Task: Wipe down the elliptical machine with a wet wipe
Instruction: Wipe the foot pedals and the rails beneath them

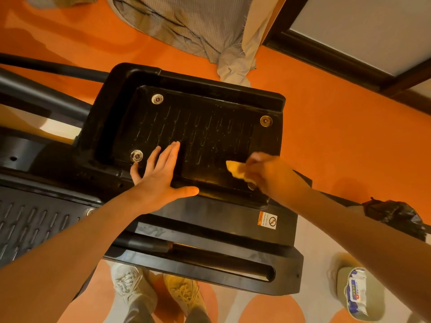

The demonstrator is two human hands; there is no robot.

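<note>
A: Wet wipe (235, 168) – we logged it bunched up in the right hand (271, 174), fingers curled round it, pressed on the near-right corner of the black foot pedal (198, 127) of the elliptical machine (210, 231).

B: Confirmed. Left hand (158, 176)?

A: Flat on the pedal's near-left part, fingers straight & slightly spread, thumb out along the near rim. It held nothing. We noted it sat just right of one round bolt cap (136, 155).

B: Pedal surface?

A: Ribbed tread w/ pale specks, raised rim all round. We saw 2 more caps, far-left (157, 99) & far-right (266, 121).

B: Rest of the machine?

A: Black base w/ a warning sticker (267, 220) below the pedal; 2nd ribbed pedal (30, 224) at left edge.

B: Surroundings?

A: Orange floor (338, 136). Grey cloth (186, 26) lay beyond the pedal. Wipes pack (356, 292) sat on a greenish pad at lower right, well apart from the hands. Dark crumpled bag (394, 217) near the right forearm. Two shoes (158, 292) under the base edge.
</note>
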